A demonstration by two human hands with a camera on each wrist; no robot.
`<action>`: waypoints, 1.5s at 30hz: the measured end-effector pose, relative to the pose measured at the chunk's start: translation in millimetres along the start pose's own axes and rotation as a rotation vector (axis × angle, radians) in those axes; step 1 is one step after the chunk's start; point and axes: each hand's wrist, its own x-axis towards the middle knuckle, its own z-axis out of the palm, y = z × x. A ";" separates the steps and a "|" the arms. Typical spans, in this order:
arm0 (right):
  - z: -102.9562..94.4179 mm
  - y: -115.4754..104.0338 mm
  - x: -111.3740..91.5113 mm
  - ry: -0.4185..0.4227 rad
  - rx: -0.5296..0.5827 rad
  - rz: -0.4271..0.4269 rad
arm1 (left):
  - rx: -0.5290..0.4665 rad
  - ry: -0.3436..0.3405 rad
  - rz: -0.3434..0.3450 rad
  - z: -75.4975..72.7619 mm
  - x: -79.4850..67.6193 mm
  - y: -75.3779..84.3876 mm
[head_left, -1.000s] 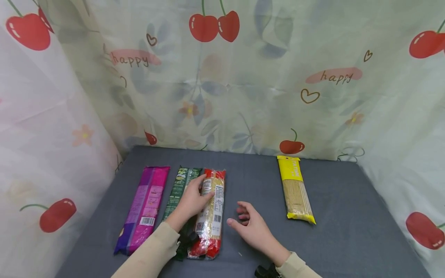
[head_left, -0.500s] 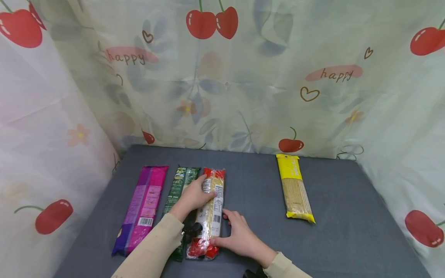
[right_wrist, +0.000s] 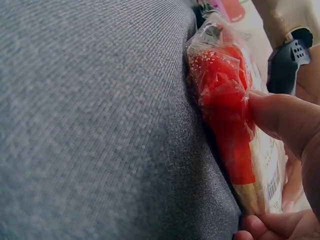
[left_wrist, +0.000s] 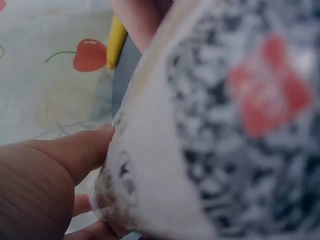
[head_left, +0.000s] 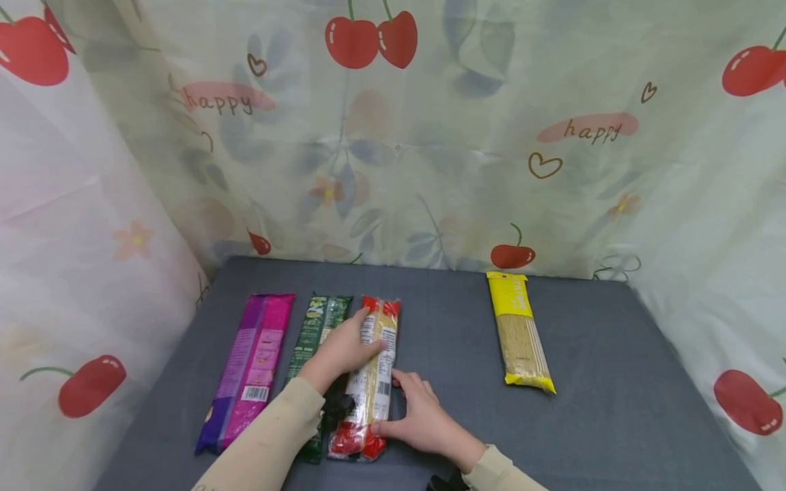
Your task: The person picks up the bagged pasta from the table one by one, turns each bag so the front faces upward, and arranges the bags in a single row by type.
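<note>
A clear pack of dried noodles with red ends [head_left: 368, 402] lies on the grey cloth. My left hand [head_left: 342, 351] grips its upper half, thumb across the printed label and fingers by the far left edge. From the right, my right hand [head_left: 426, 423] holds the lower part. In the right wrist view, its thumb presses the red end [right_wrist: 225, 110] while its other fingertips sit at the pack's side. White film with blurred black print [left_wrist: 150, 170] fills much of the left wrist view, the left thumb against it.
A green pack [head_left: 307, 341] lies just left, partly under the left arm. Further left is a purple and pink pack [head_left: 248, 368]. A yellow noodle pack [head_left: 520, 334] lies at the right. A cherry-print curtain [head_left: 399, 170] hangs behind the table [head_left: 595, 409].
My right hand has moved left from the bare cloth onto the red-ended noodle pack. The pack's top has shifted slightly right, with my left hand still on it.
</note>
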 end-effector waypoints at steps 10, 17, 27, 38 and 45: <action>-1.6 6.2 3.0 -0.016 0.073 0.002 | -0.278 0.008 0.025 1.6 1.6 -6.1; -2.8 6.3 5.4 0.041 0.282 0.014 | -0.457 0.022 -0.005 6.8 -0.6 -7.5; -8.3 0.2 2.8 0.069 0.496 0.029 | -0.610 0.076 0.007 2.9 -7.8 6.6; -9.2 2.2 2.3 0.014 0.710 0.021 | -0.635 0.133 0.006 -2.2 -11.1 17.3; -7.2 5.1 0.4 0.059 0.706 -0.015 | -0.563 0.140 0.064 -3.0 -14.1 17.3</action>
